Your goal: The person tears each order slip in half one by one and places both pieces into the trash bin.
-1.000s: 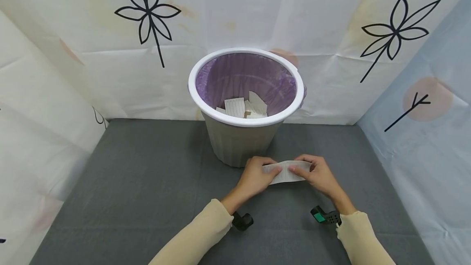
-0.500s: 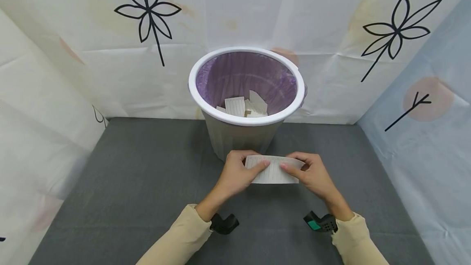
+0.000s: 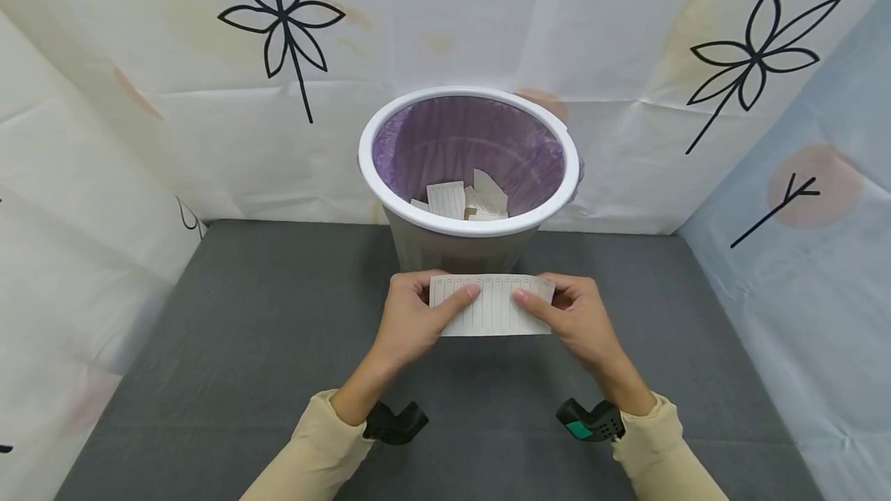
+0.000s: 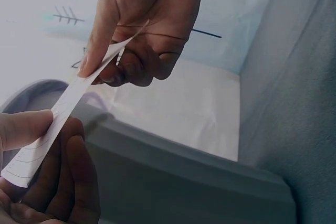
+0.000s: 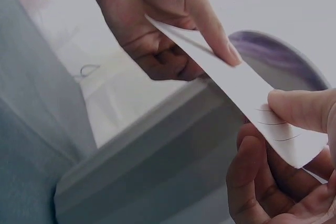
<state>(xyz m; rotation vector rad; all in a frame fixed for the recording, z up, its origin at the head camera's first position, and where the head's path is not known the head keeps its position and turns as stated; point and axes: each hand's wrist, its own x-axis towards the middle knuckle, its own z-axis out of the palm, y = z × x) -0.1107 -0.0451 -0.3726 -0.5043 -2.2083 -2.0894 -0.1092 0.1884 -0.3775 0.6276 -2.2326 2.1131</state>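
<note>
Between my two hands is a strip of white lined paper (image 3: pixel 496 308), with a row of small marks along its upper edge in the head view. My left hand (image 3: pixel 411 319) pinches its left end, thumb on top and fingers curled beneath. At the other end my right hand (image 3: pixel 578 319) pinches it the same way. Both thumbs lie on the paper's face, a short gap apart. In the left wrist view the paper (image 4: pixel 58 114) shows nearly edge-on, slightly bent at its far end. The paper overlaps the lower front of the bin (image 3: pixel 452 250) in the head view.
The grey bin with a white rim (image 3: pixel 468 229) and purple liner (image 3: pixel 480 126) stands behind my hands. Several pieces of paper (image 3: pixel 445 199) lie inside it. A dark grey cloth (image 3: pixel 278 331) covers the table. White patterned sheets (image 3: pixel 626 168) enclose the back and sides.
Both hands have moved left, bringing the paper in front of the bin. The left hand has shifted farther than the right, so more of the paper's lined face shows between them.
</note>
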